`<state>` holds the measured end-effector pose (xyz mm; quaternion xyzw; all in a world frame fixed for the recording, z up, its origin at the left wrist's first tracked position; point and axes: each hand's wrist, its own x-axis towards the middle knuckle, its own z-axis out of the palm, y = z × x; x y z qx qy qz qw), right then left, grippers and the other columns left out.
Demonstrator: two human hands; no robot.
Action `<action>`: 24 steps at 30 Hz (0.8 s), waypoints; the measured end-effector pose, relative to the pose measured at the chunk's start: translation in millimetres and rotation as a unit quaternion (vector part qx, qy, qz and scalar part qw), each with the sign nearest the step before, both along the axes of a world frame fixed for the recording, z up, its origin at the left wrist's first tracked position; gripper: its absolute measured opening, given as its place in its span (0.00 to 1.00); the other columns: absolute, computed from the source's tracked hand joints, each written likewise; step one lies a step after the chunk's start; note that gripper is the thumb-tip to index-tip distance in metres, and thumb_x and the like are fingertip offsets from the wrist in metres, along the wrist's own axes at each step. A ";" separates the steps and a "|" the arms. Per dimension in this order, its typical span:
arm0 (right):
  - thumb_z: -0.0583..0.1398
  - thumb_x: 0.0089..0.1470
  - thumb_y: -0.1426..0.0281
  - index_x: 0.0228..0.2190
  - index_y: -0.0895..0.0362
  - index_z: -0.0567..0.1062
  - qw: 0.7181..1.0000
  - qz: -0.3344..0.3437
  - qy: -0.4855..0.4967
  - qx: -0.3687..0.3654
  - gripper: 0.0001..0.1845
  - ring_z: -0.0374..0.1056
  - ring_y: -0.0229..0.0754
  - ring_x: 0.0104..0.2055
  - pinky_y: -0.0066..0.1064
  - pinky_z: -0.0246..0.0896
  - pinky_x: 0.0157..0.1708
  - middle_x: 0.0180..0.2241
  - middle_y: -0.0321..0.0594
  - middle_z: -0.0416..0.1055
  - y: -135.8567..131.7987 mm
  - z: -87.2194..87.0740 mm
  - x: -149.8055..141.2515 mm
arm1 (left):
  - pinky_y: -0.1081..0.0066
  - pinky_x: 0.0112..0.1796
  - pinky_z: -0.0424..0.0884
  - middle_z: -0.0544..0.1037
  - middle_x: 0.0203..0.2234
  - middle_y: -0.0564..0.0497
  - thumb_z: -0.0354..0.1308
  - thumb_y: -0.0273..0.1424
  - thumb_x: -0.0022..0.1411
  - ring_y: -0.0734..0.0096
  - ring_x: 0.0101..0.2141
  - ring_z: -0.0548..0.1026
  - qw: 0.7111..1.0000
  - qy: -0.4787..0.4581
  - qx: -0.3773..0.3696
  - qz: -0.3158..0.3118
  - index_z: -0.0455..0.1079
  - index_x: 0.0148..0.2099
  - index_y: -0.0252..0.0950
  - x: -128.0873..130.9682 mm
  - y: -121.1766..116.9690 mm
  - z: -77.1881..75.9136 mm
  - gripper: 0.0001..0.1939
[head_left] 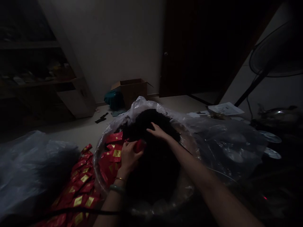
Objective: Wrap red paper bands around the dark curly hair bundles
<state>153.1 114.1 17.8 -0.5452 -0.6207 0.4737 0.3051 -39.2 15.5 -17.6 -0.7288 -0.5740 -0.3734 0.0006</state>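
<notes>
My left hand [129, 156], with a bangle and a bracelet at its wrist, is closed around a small red packet [140, 145]. To its right, my right hand [158, 130] reaches over a heap of black loose stuff [153, 164] that looks like dry tea leaves. Its thumb and finger are apart, and the fingertips lie against the dark heap. The heap lies in a wide round container lined with clear plastic [97, 167]. More red packets with gold labels [115, 153] rest inside the container's left side, beside my left hand.
Many red packets [80, 186] are piled left of the container, next to a large plastic bag [30, 170]. Another clear bag [229, 145] lies at the right. Behind stand a cardboard box [133, 90] and a teal bundle [114, 100]. A standing fan [274, 53] is at right.
</notes>
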 end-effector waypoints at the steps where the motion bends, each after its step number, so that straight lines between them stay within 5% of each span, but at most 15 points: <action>1: 0.59 0.47 0.50 0.61 0.56 0.51 0.999 -0.010 -0.032 0.002 0.46 0.37 0.56 0.65 0.48 0.38 0.59 0.65 0.52 0.40 10.1 -4.7 -9.0 | 0.64 0.37 0.67 0.77 0.33 0.49 0.63 0.32 0.47 0.61 0.36 0.69 1.000 -0.020 0.006 0.011 0.73 0.42 0.38 -2.2 2.2 -0.9 0.17; 4: 0.57 0.42 0.42 0.63 0.50 0.37 0.966 -0.002 -0.260 -0.013 0.56 0.24 0.66 0.65 0.61 0.32 0.56 0.65 0.53 0.25 27.7 -23.0 -39.9 | 0.64 0.38 0.68 0.75 0.33 0.48 0.63 0.35 0.47 0.62 0.35 0.69 0.996 -0.057 0.040 0.053 0.74 0.39 0.37 -7.9 8.6 -2.9 0.14; 8: 0.54 0.49 0.46 0.62 0.49 0.48 0.898 0.068 -0.425 0.094 0.43 0.39 0.69 0.63 0.61 0.42 0.51 0.64 0.57 0.38 18.5 -42.5 -76.5 | 0.64 0.36 0.68 0.71 0.31 0.49 0.62 0.39 0.47 0.64 0.33 0.69 0.988 -0.101 0.065 0.096 0.74 0.36 0.37 -12.8 12.7 -0.6 0.14; 13: 0.57 0.51 0.56 0.51 0.52 0.67 0.867 0.129 -0.444 0.188 0.27 0.53 0.58 0.56 0.50 0.51 0.50 0.56 0.52 0.56 -8.9 -46.1 -84.0 | 0.64 0.36 0.68 0.69 0.30 0.49 0.62 0.39 0.48 0.64 0.33 0.70 0.988 -0.114 0.059 0.091 0.74 0.37 0.37 -12.9 10.6 4.6 0.14; 19: 0.57 0.50 0.53 0.55 0.55 0.62 0.860 0.126 -0.447 0.212 0.34 0.48 0.67 0.57 0.58 0.51 0.46 0.58 0.59 0.52 -14.7 -48.5 -65.3 | 0.64 0.35 0.69 0.68 0.30 0.50 0.62 0.39 0.48 0.65 0.32 0.69 0.988 -0.112 0.061 0.090 0.74 0.38 0.37 -7.8 10.3 3.2 0.16; 24: 0.60 0.48 0.55 0.50 0.57 0.68 0.854 0.193 -0.405 0.264 0.30 0.51 0.58 0.56 0.48 0.51 0.51 0.56 0.53 0.58 -19.4 -51.3 -67.3 | 0.65 0.35 0.69 0.68 0.29 0.50 0.62 0.39 0.48 0.65 0.32 0.68 0.989 -0.096 0.066 0.089 0.75 0.37 0.36 -4.8 9.7 3.4 0.15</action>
